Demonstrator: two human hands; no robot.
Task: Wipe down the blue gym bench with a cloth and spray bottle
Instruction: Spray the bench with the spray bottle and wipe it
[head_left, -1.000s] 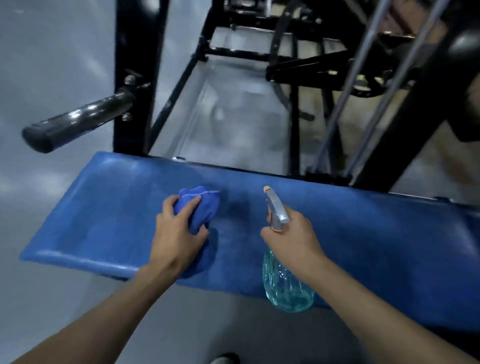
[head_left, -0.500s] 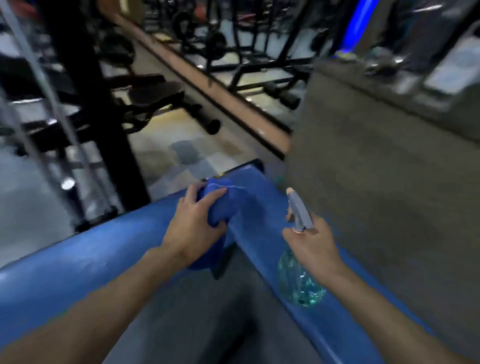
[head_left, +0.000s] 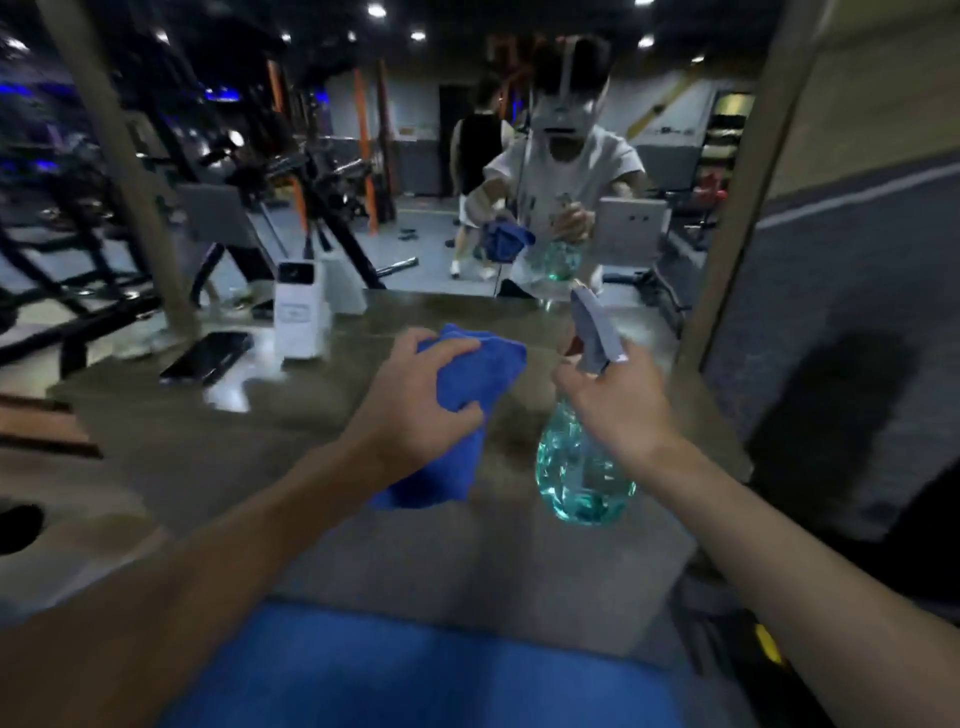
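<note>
At frame centre, the left hand (head_left: 415, 410) grips a blue cloth (head_left: 462, 410); the right hand (head_left: 618, 410) clasps the spray bottle (head_left: 576, 478) beside it, above the bench (head_left: 415, 670).

Bare forearms (head_left: 208, 545); mirrored pale short-sleeved T-shirt (head_left: 597, 166), head rig (head_left: 563, 114).

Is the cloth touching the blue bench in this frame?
Apart. The head view shows the left hand gripping the cloth, with grey ledge visible between it and the bench.

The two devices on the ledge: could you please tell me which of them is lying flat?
The dark phone, on the left, lies flat; the white boxy device to its right stands upright.
</note>
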